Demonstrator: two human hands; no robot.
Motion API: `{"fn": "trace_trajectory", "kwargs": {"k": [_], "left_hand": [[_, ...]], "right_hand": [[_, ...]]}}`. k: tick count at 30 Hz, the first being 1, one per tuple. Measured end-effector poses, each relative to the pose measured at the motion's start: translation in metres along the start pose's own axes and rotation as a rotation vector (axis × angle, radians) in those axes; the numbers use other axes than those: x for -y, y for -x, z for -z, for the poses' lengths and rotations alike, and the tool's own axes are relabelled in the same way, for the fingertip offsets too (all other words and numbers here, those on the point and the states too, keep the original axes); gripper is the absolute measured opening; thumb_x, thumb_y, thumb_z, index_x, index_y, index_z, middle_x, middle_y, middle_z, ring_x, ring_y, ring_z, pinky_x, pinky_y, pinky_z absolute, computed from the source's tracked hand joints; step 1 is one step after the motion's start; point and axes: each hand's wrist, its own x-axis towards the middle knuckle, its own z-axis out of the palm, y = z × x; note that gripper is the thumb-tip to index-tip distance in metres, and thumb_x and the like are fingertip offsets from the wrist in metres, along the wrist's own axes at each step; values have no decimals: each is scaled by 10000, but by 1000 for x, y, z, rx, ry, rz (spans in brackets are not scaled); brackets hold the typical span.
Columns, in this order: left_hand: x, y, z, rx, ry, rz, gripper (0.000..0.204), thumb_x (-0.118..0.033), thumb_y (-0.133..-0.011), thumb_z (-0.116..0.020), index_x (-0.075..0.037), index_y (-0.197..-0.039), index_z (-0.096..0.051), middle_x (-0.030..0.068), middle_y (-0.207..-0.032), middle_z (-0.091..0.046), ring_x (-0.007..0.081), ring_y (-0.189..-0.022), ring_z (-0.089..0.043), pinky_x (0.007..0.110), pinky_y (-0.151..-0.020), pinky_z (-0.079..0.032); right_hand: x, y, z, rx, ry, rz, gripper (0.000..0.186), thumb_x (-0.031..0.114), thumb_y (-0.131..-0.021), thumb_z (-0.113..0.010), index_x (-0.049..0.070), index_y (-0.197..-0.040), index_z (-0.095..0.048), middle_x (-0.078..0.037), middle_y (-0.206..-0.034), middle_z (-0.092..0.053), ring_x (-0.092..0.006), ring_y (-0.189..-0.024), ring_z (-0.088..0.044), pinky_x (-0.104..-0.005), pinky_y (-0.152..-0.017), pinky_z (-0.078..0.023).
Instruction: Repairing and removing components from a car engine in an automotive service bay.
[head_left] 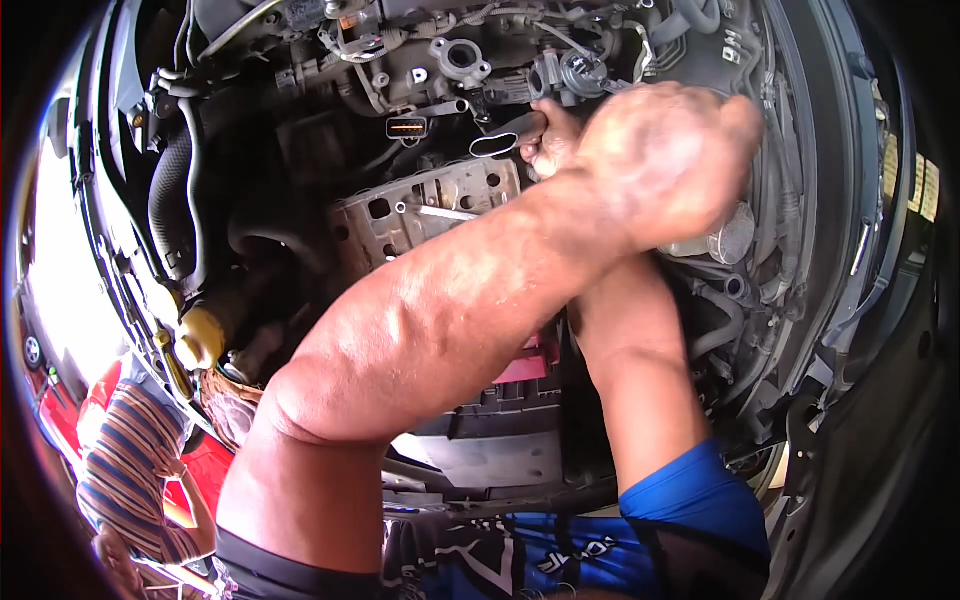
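From the lower left my left arm crosses over the right one, and my left hand is at the right side of the engine bay. It is curled into a fist and blurred; whatever it grips, if anything, is hidden. Beneath it reaches my right arm, in a blue sleeve. Partly hidden behind the left forearm, my right hand has its fingers closed round a black hose with an oval mouth facing left. A round-topped engine part sits just beyond that hand. A spanner lies on the metal bracket plate.
An open round flange and a rectangular connector lie farther back. At left are a ribbed hose and a yellow cap. A pink-red part shows below my forearm. A person in a striped shirt stands lower left.
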Motion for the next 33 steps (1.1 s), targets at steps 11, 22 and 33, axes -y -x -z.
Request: {"fn": "trace_trajectory", "kwargs": {"k": [11,22,33], "left_hand": [[45,40,11,249,-254,457,304,-323,-899,-583,-41,-1006,-620,265,-892,-696,446,-898,-672,522,-821,-532],[41,66,8,35,-197,92,234,-191,-783,-704,-36,-947,-640,212,-868,-666,428,-859,-644,521,-784,-519],[28,67,34,50,-306,204,276,-123,-793,-666,-33,-1053,-654,165,-1064,-663,369,-1058,-596,447,-961,-489]], "right_hand": [[17,16,-31,27,109,-111,173,292,-936,-629,120,-927,-605,-26,-756,-590,-185,-656,-574,-364,-622,-506],[35,19,-27,14,267,-227,189,292,-933,-633,107,-910,-604,-25,-779,-599,-194,-673,-583,-360,-620,-512],[28,45,-67,59,9,-164,127,154,-915,-606,79,-820,-569,-32,-769,-556,-159,-674,-564,-313,-572,-491]]}}
